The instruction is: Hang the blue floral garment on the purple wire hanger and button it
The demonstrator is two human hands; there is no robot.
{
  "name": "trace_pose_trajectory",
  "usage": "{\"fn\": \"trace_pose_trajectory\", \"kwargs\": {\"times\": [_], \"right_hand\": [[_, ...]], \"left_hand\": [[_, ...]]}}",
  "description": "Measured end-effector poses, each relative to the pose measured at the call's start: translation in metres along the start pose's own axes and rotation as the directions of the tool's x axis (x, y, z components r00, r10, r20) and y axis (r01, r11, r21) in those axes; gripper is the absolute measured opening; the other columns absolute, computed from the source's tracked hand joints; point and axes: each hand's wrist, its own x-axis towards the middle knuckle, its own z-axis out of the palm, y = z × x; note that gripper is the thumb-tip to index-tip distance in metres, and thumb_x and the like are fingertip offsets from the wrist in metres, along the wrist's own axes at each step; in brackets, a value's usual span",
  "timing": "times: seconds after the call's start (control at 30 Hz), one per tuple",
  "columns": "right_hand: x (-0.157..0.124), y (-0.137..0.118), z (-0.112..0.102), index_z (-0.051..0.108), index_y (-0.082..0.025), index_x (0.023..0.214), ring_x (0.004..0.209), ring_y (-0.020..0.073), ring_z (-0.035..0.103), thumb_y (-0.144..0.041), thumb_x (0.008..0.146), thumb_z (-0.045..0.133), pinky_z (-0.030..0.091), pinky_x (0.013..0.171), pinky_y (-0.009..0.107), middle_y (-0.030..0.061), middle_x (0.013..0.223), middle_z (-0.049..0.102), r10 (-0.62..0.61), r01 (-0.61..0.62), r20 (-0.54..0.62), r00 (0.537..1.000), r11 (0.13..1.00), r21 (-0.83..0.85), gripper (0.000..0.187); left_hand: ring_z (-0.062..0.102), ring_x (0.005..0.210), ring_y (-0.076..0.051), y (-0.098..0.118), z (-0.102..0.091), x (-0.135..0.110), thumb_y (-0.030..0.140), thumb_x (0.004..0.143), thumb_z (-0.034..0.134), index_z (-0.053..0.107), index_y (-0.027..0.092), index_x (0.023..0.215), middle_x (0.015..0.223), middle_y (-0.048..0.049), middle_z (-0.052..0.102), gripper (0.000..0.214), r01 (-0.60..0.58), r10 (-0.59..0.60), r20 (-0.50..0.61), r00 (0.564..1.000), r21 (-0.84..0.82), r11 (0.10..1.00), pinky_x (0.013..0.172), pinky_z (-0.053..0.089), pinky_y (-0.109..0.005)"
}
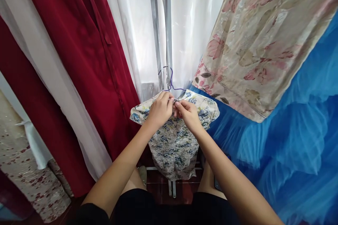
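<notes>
A short-sleeved floral shirt (175, 147), white with blue and yellow print, hangs in front of me on a purple hanger (171, 79). My left hand (161, 108) is closed at the shirt's neckline, fingers bent over the fabric. Facing it, my right hand (187, 111) pinches the same collar area between thumb and fingers. The two sets of fingertips almost meet at the top of the front opening. Whatever small part lies between them, such as a button, is hidden by the fingers.
A grey metal stand (169, 35) rises behind the shirt. Long red cloth (76, 59) hangs left, beside white curtains (195, 17). At right hang a beige floral garment (253, 49) and blue tulle (285, 140). Below is a dark red tiled floor (155, 191).
</notes>
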Motion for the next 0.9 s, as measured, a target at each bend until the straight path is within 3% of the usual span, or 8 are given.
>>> {"fn": "trace_pose_trajectory", "kwargs": {"times": [0.13, 0.23, 0.37, 0.47, 0.7, 0.77, 0.83, 0.9], "right_hand": [[-0.013, 0.021, -0.007, 0.066, -0.019, 0.066, 0.045, 0.0147, 0.047, -0.046, 0.083, 0.065, 0.034, 0.05, 0.028, 0.0, 0.046, 0.059, 0.126, -0.125, 0.015, 0.992, 0.99, -0.06, 0.032], [-0.026, 0.024, -0.016, 0.069, -0.018, 0.065, 0.043, 0.0133, 0.045, -0.044, 0.08, 0.066, 0.031, 0.049, 0.027, 0.0003, 0.044, 0.058, 0.201, -0.202, 0.038, 0.979, 0.979, 0.009, 0.031], [-0.043, 0.012, -0.015, 0.071, -0.017, 0.063, 0.042, 0.0116, 0.045, -0.038, 0.079, 0.066, 0.028, 0.048, 0.026, 0.0002, 0.044, 0.058, 0.254, -0.262, 0.076, 0.964, 0.957, 0.123, 0.027], [-0.053, 0.011, -0.006, 0.071, -0.016, 0.06, 0.041, 0.0101, 0.043, -0.035, 0.078, 0.066, 0.026, 0.047, 0.025, 0.0011, 0.042, 0.058, 0.31, -0.323, 0.097, 0.946, 0.931, 0.17, 0.026], [-0.121, 0.064, -0.024, 0.068, -0.017, 0.068, 0.042, 0.0082, 0.035, -0.043, 0.073, 0.074, 0.026, 0.045, 0.023, -0.0049, 0.047, 0.047, 0.468, -0.26, -0.23, 0.853, 0.764, 0.59, 0.027], [-0.145, 0.079, -0.036, 0.065, -0.018, 0.067, 0.044, 0.0089, 0.037, -0.045, 0.073, 0.076, 0.028, 0.046, 0.023, -0.0043, 0.05, 0.049, 0.522, -0.294, -0.26, 0.813, 0.752, 0.59, 0.03], [-0.162, 0.091, -0.045, 0.063, -0.018, 0.067, 0.046, 0.01, 0.039, -0.046, 0.075, 0.074, 0.027, 0.047, 0.024, -0.0027, 0.054, 0.052, 0.575, -0.414, -0.225, 0.787, 0.762, 0.499, 0.031], [-0.169, 0.098, -0.047, 0.063, -0.018, 0.066, 0.047, 0.0119, 0.041, -0.048, 0.078, 0.07, 0.027, 0.048, 0.026, -0.0008, 0.056, 0.055, 0.594, -0.526, -0.18, 0.784, 0.79, 0.315, 0.033]], "left_hand": [[0.058, 0.083, -0.019, -0.022, -0.014, 0.01, 0.023, 0.099, 0.045, 0.058, 0.019, 0.093, 0.088, -0.0045, 0.062, 0.016, 0.068, -0.082, -0.226, 0.971, -0.071, 0.995, 0.076, 0.044, -0.029], [0.059, 0.079, -0.018, -0.071, -0.037, 0.012, 0.028, 0.097, 0.047, 0.061, 0.017, 0.092, 0.084, -0.0029, 0.064, 0.018, 0.216, -0.251, -0.368, 0.895, -0.135, 0.967, 0.073, 0.044, -0.027], [0.06, 0.084, -0.018, -0.148, -0.053, -0.017, 0.03, 0.09, 0.054, 0.065, 0.016, 0.088, 0.085, -0.0027, 0.065, 0.018, 0.415, -0.537, -0.482, 0.692, -0.343, 0.843, 0.08, 0.046, -0.027], [0.06, 0.084, -0.019, -0.17, -0.035, -0.065, 0.033, 0.085, 0.058, 0.065, 0.015, 0.084, 0.083, -0.0029, 0.065, 0.019, 0.486, -0.728, -0.424, 0.539, -0.55, 0.68, 0.082, 0.047, -0.029], [0.066, 0.073, -0.021, -0.088, 0.081, -0.2, 0.063, 0.07, 0.072, 0.067, 0.015, 0.089, 0.084, -0.0076, 0.07, 0.051, 0.512, -0.9, -0.162, 0.404, -0.775, 0.37, 0.066, 0.052, -0.031], [0.067, 0.075, -0.019, -0.059, 0.104, -0.216, 0.058, 0.062, 0.083, 0.067, 0.017, 0.092, 0.088, -0.0071, 0.07, 0.053, 0.428, -0.936, 0.081, 0.342, -0.901, 0.078, 0.068, 0.053, -0.03], [0.067, 0.077, -0.017, -0.037, 0.11, -0.213, 0.05, 0.06, 0.088, 0.067, 0.017, 0.091, 0.089, -0.0055, 0.07, 0.05, 0.343, -0.904, 0.226, 0.363, -0.934, -0.096, 0.07, 0.053, -0.028], [0.066, 0.08, -0.017, -0.019, 0.102, -0.199, 0.047, 0.066, 0.087, 0.068, 0.017, 0.089, 0.09, -0.0051, 0.069, 0.043, 0.303, -0.854, 0.248, 0.458, -0.946, -0.112, 0.074, 0.052, -0.027]]}}
